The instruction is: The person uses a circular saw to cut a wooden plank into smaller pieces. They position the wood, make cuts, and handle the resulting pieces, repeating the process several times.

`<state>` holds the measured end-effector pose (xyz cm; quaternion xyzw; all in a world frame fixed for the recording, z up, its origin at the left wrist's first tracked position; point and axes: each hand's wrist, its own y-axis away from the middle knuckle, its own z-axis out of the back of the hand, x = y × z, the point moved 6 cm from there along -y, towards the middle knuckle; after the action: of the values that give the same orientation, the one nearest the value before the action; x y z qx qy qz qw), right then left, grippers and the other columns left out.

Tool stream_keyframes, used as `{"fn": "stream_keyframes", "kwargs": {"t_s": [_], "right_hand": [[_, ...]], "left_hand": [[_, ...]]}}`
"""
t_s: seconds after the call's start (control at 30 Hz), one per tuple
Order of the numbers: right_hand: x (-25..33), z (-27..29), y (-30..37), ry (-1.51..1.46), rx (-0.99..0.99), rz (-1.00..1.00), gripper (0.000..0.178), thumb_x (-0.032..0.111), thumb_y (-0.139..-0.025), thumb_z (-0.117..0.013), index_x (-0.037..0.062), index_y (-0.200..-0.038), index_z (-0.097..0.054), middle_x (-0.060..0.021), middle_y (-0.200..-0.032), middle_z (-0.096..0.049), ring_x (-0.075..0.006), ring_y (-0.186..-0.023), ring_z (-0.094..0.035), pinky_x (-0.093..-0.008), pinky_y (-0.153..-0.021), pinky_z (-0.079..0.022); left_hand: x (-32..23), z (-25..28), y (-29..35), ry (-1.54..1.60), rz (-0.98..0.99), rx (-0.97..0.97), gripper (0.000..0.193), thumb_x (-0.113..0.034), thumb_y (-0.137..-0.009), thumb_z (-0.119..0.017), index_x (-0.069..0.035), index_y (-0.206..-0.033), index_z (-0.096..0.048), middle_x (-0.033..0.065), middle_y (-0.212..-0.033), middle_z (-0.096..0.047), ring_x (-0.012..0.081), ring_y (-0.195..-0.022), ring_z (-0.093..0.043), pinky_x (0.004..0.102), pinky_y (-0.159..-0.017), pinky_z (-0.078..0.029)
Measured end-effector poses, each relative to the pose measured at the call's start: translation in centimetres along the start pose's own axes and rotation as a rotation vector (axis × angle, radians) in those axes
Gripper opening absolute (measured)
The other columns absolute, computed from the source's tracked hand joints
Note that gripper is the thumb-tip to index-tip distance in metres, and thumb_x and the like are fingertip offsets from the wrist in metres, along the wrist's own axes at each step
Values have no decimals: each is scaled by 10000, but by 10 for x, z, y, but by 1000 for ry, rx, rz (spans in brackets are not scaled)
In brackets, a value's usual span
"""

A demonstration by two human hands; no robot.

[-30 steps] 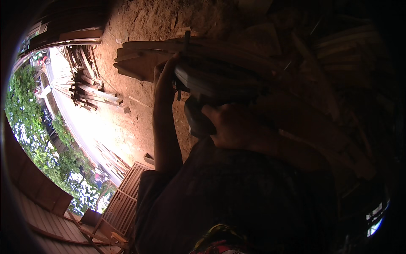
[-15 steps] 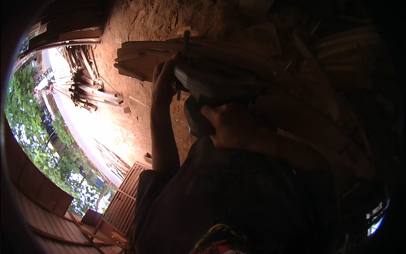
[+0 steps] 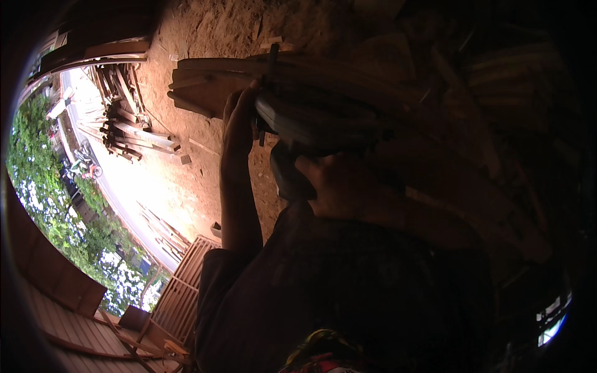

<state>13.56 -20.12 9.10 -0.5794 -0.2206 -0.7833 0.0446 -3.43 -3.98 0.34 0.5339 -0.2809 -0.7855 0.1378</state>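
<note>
The left hand (image 3: 239,109) is at the left end of the dark tool (image 3: 317,121), near the wood boards (image 3: 208,93); I cannot tell if its fingers squeeze. The tool lies just right of them, long from left to right; the right hand (image 3: 339,183) is below, thumb near its grey bottom part (image 3: 288,171), other fingers hidden.

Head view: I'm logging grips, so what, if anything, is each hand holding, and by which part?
The right hand holds a dark grey tool by the part nearest the body; the left hand is at its left end, grip unclear in shadow.
</note>
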Motion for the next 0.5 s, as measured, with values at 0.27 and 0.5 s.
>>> {"fn": "stream_keyframes", "kwargs": {"t_s": [0.27,0.5], "right_hand": [[-1,-3,-2,-9,-17,19,320,72,-714,-731,-9,-1002,-618,-222,-789,-731,-378,-750,-759,-491,-711,-624],[0,-5,-5,20,-18,25,317,81,-707,-744,-2,-980,-606,-220,-797,-732,-389,-770,-760,-494,-714,-627]], "left_hand": [[2,5,-1,5,-8,43,583,-471,-974,-732,44,-1234,-648,58,-1016,-612,97,-875,-575,252,-772,-471],[3,8,1,21,-17,116,560,-446,-1020,-675,41,-1293,-632,54,-1070,-622,124,-994,-580,277,-893,-457]]}}
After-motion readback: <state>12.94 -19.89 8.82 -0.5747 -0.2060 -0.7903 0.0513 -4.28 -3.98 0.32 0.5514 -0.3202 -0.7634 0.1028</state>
